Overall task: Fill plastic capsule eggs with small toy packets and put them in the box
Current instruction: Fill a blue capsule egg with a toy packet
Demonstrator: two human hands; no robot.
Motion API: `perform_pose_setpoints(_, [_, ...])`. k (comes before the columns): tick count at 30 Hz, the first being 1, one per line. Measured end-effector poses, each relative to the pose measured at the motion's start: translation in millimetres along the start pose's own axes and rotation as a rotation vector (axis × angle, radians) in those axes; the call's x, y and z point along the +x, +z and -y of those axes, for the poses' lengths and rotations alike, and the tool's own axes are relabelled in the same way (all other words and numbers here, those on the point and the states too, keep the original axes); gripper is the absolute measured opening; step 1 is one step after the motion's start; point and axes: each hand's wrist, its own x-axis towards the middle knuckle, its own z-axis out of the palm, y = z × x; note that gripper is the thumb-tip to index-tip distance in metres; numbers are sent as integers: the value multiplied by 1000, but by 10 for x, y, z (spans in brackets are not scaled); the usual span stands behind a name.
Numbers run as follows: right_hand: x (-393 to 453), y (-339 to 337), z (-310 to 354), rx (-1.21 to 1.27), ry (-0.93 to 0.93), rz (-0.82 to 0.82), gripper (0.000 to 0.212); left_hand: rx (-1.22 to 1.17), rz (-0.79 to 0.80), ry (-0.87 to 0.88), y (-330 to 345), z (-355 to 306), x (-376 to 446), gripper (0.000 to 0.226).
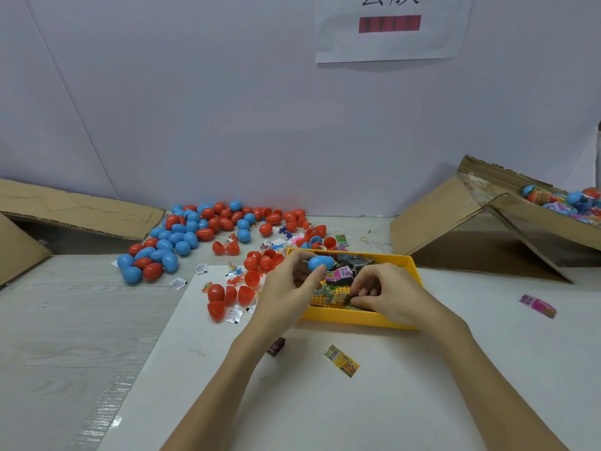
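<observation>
My left hand (289, 288) holds a blue capsule egg (320, 262) between thumb and fingers, above the left end of a yellow tray (357, 320). The tray is full of small toy packets (341, 275). My right hand (387, 294) reaches into the tray, its fingertips pinching a greenish packet (348, 300) near the front wall. A heap of red and blue capsule eggs (195, 236) lies on the table to the left. The cardboard box (507, 216) at the right holds filled eggs (566, 200).
A yellow packet (341, 360) and a small dark toy (276, 346) lie on the white sheet in front of the tray. A pink packet (538, 305) lies at the right. Flattened cardboard (74, 209) sits at the far left. Loose red egg halves (227, 297) lie beside the tray.
</observation>
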Motion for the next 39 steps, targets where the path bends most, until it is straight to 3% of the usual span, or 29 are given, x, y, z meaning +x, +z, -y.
perform_pose_setpoints(5, [-27, 16, 5, -24, -23, -63, 3, -8, 10, -4, -4, 4, 4, 27])
perform_pose_setpoints(14, [-44, 33, 32, -7, -104, -202, 6, -17, 22, -6, -6, -2, 1, 30])
perform_pose_setpoints(21, [-33, 39, 48, 95, -166, -417, 9, -14, 26, 74, -14, -13, -24, 32])
perform_pose_setpoints(25, [-45, 36, 76, 266, -129, -318, 14, 92, 24, 113, -1, 19, -15, 29])
perform_pose_setpoints(30, [-88, 25, 164, 432, -106, -64, 23, 87, 62, 168, -20, 30, -15, 38])
perform_pose_setpoints(39, [-92, 31, 196, 436, -83, 22, 30, 4, 135, 198, -31, -20, -32, 19])
